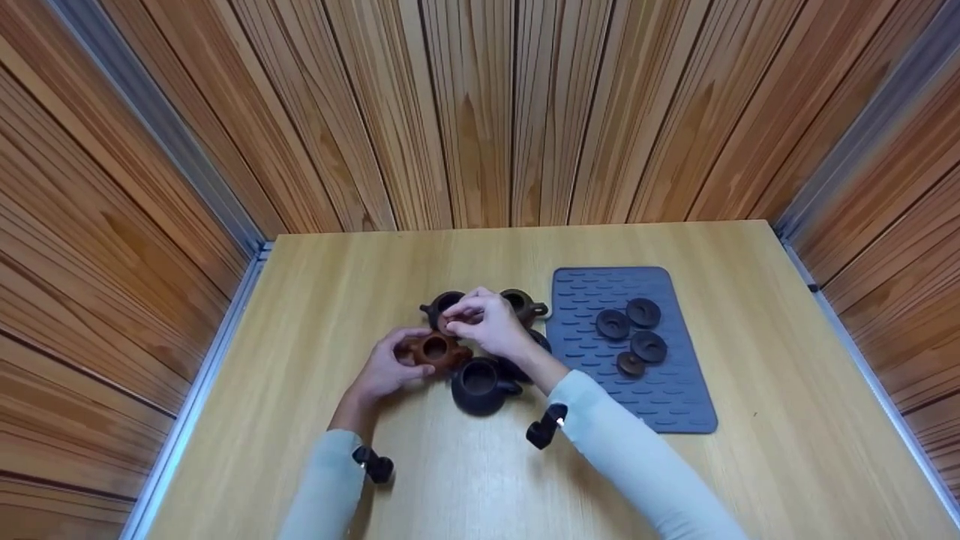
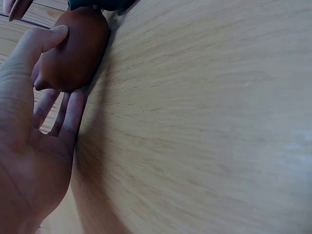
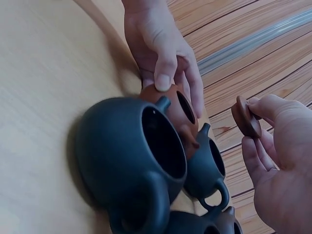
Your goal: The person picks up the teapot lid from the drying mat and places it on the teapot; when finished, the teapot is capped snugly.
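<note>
Left hand (image 1: 386,367) holds the red pot (image 1: 436,347), thumb on one side, fingers round the other; grip about as wide as its body. Red pot sits upright on the table (image 1: 315,300), mouth uncovered. Right hand (image 1: 491,324) has the red lid (image 3: 247,117) in a narrow pinch, thumb against fingertips. Red lid is above the red pot and apart from it, toward its far side.

Four dark pots around the red pot: near dark pot (image 1: 480,388) just beside it, right and closer to me, mouth uncovered; far dark pot (image 1: 432,310) just beyond it; another (image 1: 534,309) beyond and to the right; last one right of it, mostly hidden by my right arm. Can't tell if near dark pot's spout touches the red pot.

Mat (image 1: 679,409) lies well right of the red pot, four loose lids on it: three dark (image 1: 649,346), one smaller, browner (image 1: 631,364). Pale sleeves (image 1: 622,435), black wrist cameras (image 1: 546,426) on both arms, nearer me than the red pot. Wood-plank wall (image 1: 480,112) well beyond it.
</note>
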The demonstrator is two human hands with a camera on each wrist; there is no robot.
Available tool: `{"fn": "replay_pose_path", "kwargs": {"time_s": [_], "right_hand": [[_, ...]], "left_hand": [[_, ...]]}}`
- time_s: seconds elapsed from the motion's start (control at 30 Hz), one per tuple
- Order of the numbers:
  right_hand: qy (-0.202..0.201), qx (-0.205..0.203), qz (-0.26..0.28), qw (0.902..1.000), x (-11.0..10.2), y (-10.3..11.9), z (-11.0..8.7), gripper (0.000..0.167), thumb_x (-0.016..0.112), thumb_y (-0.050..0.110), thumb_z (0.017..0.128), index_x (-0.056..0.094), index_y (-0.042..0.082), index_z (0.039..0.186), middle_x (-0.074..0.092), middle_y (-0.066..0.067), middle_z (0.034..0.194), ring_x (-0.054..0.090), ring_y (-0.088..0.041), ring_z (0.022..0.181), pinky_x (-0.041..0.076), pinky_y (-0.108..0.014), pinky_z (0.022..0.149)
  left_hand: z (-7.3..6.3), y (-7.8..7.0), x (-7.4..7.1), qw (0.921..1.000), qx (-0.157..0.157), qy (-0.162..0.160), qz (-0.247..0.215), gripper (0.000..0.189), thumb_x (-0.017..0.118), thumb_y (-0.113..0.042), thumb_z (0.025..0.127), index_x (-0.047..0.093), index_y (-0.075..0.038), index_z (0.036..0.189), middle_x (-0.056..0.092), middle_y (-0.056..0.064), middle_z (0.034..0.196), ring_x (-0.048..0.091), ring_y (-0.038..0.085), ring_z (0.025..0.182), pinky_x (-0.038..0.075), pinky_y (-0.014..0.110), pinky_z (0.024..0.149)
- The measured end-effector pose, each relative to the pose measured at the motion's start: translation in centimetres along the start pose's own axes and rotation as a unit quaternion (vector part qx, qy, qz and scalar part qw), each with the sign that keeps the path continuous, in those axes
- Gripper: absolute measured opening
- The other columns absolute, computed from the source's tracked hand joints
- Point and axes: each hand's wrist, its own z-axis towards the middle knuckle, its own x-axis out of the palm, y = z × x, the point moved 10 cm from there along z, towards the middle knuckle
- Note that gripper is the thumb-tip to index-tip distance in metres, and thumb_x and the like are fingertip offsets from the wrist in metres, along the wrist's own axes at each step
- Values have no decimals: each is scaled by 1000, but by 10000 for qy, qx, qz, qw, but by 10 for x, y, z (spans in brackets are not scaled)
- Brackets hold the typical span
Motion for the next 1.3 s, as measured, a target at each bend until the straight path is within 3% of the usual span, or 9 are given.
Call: {"fn": "replay_pose_path", "kwargs": {"time_s": [0.17, 0.4, 0.6, 0.67, 0.73, 0.83, 0.97, 1.13, 1.3], "right_hand": [[122, -22, 12, 9999, 13, 3, 0, 20, 87, 5, 96, 87, 2, 115, 72, -17, 113, 75, -23, 104, 62, -26, 95], [283, 22, 70, 9996, 27, 5, 2, 20, 85, 5, 97, 86, 1, 117, 70, -17, 115, 75, -21, 104, 62, -25, 95], [247, 36, 86, 9997, 33, 1, 3, 21, 86, 4, 96, 86, 0, 116, 68, -15, 112, 75, -19, 102, 59, -18, 92], [229, 26, 34, 9997, 35, 0, 3, 21, 87, 4, 95, 86, 0, 116, 68, -15, 111, 75, -18, 101, 59, -18, 91], [213, 12, -44, 9998, 36, -2, 2, 21, 88, 5, 95, 86, 1, 115, 68, -15, 110, 75, -19, 101, 59, -18, 90], [206, 11, -185, 9996, 38, -5, 1, 20, 88, 6, 95, 87, 2, 115, 69, -15, 110, 76, -20, 102, 60, -19, 91], [217, 51, -247, 9994, 41, -10, -1, 20, 88, 6, 95, 87, 2, 115, 69, -15, 112, 75, -18, 101, 60, -21, 92], [235, 87, -303, 9992, 44, -15, -2, 20, 88, 6, 94, 87, 2, 114, 70, -16, 113, 73, -18, 103, 59, -20, 93], [214, 111, -414, 9989, 43, -16, -4, 20, 89, 7, 94, 88, 4, 113, 71, -15, 112, 75, -22, 105, 60, -21, 94]], "left_hand": [[12, 38, -5, 9994, 222, 29, -275, 62, 98, -24, 90, 73, -20, 146, 71, 4, 141, 65, 15, 121, 57, 21, 92], [6, 25, -7, 9987, 462, 24, -205, 60, 96, -15, 91, 72, -13, 146, 72, 11, 141, 66, 23, 122, 57, 27, 96], [15, 38, -7, 9990, 308, 58, -320, 59, 97, -20, 90, 74, -21, 145, 72, 2, 136, 67, 18, 115, 57, 24, 90], [20, 51, -7, 9995, 165, 29, -277, 61, 99, -21, 88, 74, -23, 144, 72, 0, 137, 67, 16, 117, 57, 23, 93], [17, 45, -6, 9994, 250, 117, -207, 61, 97, -20, 90, 73, -20, 146, 72, 4, 139, 66, 19, 121, 58, 26, 96], [19, 53, -7, 9997, 118, 104, -203, 62, 99, -23, 88, 74, -24, 145, 72, 1, 139, 67, 16, 123, 58, 25, 98], [17, 46, -7, 9993, 83, -11, -364, 62, 100, -23, 86, 76, -25, 143, 73, -2, 137, 67, 9, 120, 57, 22, 97], [1, -1, -1, 9995, 166, -118, -258, 63, 93, -4, 89, 68, 4, 146, 69, 24, 139, 67, 10, 114, 56, 23, 93], [-3, -15, 3, 9997, -117, -122, -148, 60, 86, 6, 92, 65, 7, 149, 66, 28, 143, 64, 8, 114, 55, 21, 95]]}}
